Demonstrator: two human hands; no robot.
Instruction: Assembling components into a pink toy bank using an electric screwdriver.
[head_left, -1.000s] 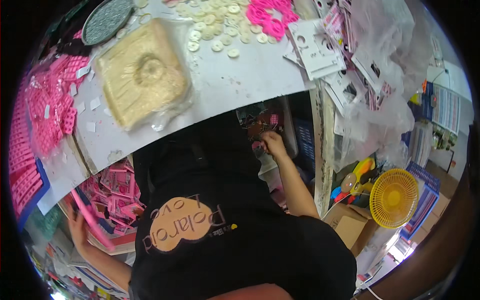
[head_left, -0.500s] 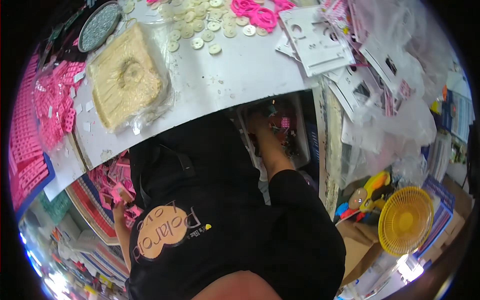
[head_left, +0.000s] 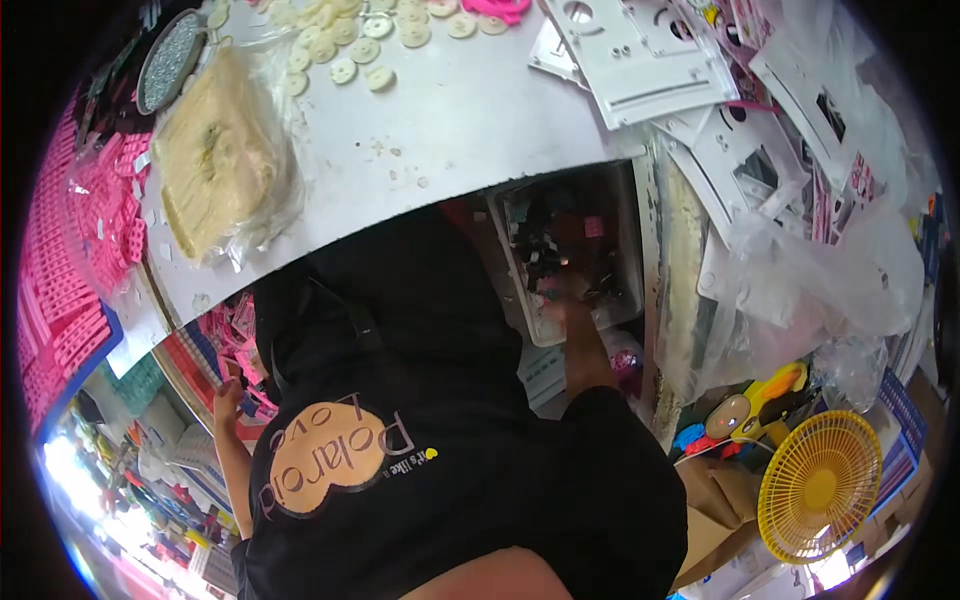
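Observation:
At the lower left, my left hand is closed, its fingertips around what looks like a small pink plastic piece. Beside it are more pink plastic parts, partly hidden by the table edge and my black shirt. My right hand reaches under the table to the near end of a white plastic bin. Small dark parts and a pink grid-like piece lie in the bin. Shadow and blur obscure the right fingers, and whether they grip anything does not show.
On the white table are pale round discs, a bagged cream-coloured block and a dish of silvery bits. White panels and clear bags lie at right, above a yellow basket-like round. Pink grid pieces fill the left.
My right hand has drawn back from deep in the bin toward its near end. My left hand has shifted slightly up and left. The whole view has shifted too.

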